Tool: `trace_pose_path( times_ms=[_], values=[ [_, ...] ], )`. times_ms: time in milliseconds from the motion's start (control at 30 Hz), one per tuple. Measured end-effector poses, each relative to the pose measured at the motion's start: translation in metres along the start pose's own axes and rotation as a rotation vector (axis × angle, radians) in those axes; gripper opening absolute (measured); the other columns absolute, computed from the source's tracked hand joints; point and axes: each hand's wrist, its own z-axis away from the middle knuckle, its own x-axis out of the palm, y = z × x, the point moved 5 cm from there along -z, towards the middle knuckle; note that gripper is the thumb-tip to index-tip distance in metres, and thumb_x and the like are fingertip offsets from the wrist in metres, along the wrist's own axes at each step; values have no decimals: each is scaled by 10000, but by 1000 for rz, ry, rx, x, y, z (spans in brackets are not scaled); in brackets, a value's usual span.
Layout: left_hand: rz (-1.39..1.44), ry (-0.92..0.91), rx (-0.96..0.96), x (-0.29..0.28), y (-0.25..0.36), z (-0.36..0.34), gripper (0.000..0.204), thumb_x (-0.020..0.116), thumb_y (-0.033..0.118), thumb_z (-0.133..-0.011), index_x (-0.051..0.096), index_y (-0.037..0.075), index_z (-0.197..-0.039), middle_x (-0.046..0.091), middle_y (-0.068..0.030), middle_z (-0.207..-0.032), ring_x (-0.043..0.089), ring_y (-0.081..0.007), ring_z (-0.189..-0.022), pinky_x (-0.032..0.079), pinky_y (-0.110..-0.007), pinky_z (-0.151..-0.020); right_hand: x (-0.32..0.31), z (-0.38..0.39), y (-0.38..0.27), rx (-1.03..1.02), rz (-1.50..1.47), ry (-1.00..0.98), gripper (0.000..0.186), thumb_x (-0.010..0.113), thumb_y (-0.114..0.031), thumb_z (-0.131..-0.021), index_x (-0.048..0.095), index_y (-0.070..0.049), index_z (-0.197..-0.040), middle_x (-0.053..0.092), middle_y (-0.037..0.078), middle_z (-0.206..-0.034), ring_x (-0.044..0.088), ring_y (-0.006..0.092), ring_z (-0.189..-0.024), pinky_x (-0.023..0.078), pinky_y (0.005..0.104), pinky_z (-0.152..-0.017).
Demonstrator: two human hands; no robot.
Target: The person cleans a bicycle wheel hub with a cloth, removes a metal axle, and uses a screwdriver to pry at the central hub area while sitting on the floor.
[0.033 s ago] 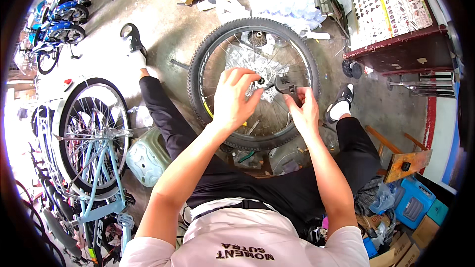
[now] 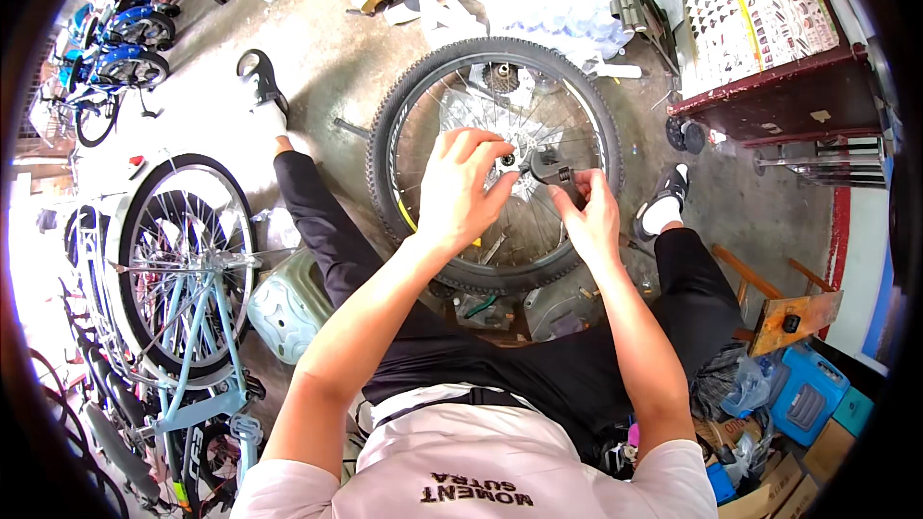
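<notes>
A bicycle wheel (image 2: pixel 601 106) with a knobby tyre lies flat between my legs. My left hand (image 2: pixel 461 187) is over its hub (image 2: pixel 508 159), fingers curled beside a small dark part that I cannot make out clearly. My right hand (image 2: pixel 591 216) grips a dark adjustable wrench (image 2: pixel 555 173) just right of the hub, its head angled toward the left fingertips.
An upturned light blue bicycle (image 2: pixel 197 327) and pale green stool (image 2: pixel 286 303) are at left, small blue bikes (image 2: pixel 125 67) behind. At right stand a maroon cabinet (image 2: pixel 769 111), wooden stool (image 2: pixel 784 327) and blue case (image 2: pixel 808 394). White packing material (image 2: pixel 548 0) lies ahead.
</notes>
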Motion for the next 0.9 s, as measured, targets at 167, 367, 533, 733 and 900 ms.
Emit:
trace_pose_path(
  times_ms=[167, 367, 533, 733, 900],
  values=[
    [-95, -123, 120, 5, 16, -15, 313, 805, 121, -730, 711, 96, -1028, 658, -62, -1072, 570, -310, -1114, 466, -427, -978, -9, 8, -32, -154, 142, 2, 422, 810, -298, -810, 576, -37, -1045, 655, 154, -952, 677, 334, -859, 527, 426, -741],
    [-196, -212, 131, 11, 21, -12, 302, 814, 145, -723, 719, 96, -1005, 652, -63, -1032, 568, -309, -1100, 469, -426, -970, -5, 12, -33, -229, 154, -46, 409, 800, -293, -820, 570, -37, -1042, 644, 151, -960, 681, 354, -843, 533, 447, -712],
    [-246, -222, 83, 12, 20, -9, 269, 818, 159, -736, 726, 92, -980, 649, -82, -995, 570, -314, -1075, 474, -428, -950, -6, 15, -43, -256, 189, -61, 410, 796, -296, -820, 570, -41, -1048, 633, 142, -996, 680, 371, -829, 537, 462, -705],
    [-286, -216, 97, 17, 26, -9, 256, 819, 164, -734, 723, 91, -960, 647, -77, -952, 575, -315, -1067, 478, -427, -936, -13, 17, -42, -261, 194, -34, 414, 798, -293, -815, 570, -36, -1047, 628, 140, -1008, 679, 379, -824, 545, 467, -699],
    [-333, -217, 93, 21, 27, -6, 221, 813, 177, -738, 718, 102, -922, 648, -63, -937, 577, -306, -1037, 473, -422, -905, -12, 18, -45, -255, 244, -61, 426, 806, -313, -815, 589, -40, -1058, 653, 128, -1014, 693, 344, -868, 553, 441, -720]
  ],
)
